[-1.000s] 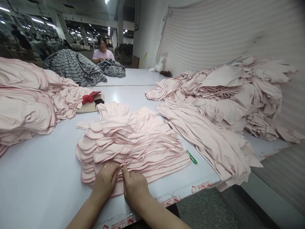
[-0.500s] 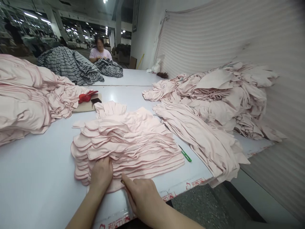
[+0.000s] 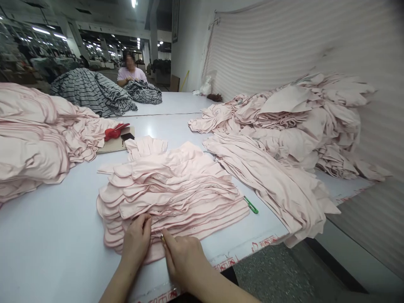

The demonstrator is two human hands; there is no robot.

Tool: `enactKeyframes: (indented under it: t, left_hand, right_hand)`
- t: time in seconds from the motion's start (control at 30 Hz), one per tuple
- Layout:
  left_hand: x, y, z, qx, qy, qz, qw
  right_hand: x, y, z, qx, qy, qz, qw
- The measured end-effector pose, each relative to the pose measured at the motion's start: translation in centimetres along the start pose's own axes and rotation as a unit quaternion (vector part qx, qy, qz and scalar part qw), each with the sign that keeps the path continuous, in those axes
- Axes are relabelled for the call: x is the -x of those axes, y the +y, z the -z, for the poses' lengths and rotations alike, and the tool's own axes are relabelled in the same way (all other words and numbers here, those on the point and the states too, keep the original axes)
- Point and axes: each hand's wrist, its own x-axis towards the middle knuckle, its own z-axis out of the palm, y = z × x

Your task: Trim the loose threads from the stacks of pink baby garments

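Layered pale pink garments (image 3: pixel 176 185) with darker pink edging lie in a staggered stack in front of me. At the stack's near edge, my left hand (image 3: pixel 137 235) is closed, thumb and forefinger pinching the edge of a pink garment. Just to its right, my right hand (image 3: pixel 186 259) is closed around a small tool (image 3: pixel 162 237). Only its shiny tip shows beyond the fingers, so its kind is hidden. The tip is close to the garment edge. A green-handled tool (image 3: pixel 251 205) lies on the table right of the stack.
Pink garment heaps stand at left (image 3: pixel 28 134) and right (image 3: pixel 284 122), with a long pink bundle (image 3: pixel 268 181) nearer. A red item (image 3: pixel 114 132) lies on cardboard (image 3: pixel 110 146). Beyond, a person (image 3: pixel 131 73) handles striped cloth (image 3: pixel 143 90). The table edge (image 3: pixel 233 261) runs close on my right.
My left fingers have shifted slightly right and down and now show a clearer pinch. More of the tool's shiny tip shows at my right fingertips. The view has shifted slightly.
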Motion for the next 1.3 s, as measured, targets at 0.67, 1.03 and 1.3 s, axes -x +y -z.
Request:
enactKeyframes:
  t: [0.67,1.03,1.3]
  left_hand:
    - [-2.0,15.2,-15.3,-0.138,-0.016,-0.370,0.919]
    - [-1.7,16.1,-17.0,-0.154,-0.004,-0.448,0.881]
    - [-2.1,16.8,-16.9,-0.015,-0.044,-0.305,0.951]
  right_hand:
    - [5.7,19.9,4.3,0.019,0.034,-0.268,0.962]
    - [10.1,21.5,3.3,-0.068,0.074,-0.194,0.976]
    - [8.5,21.0,1.3,-0.098,0.188,-0.150,0.966]
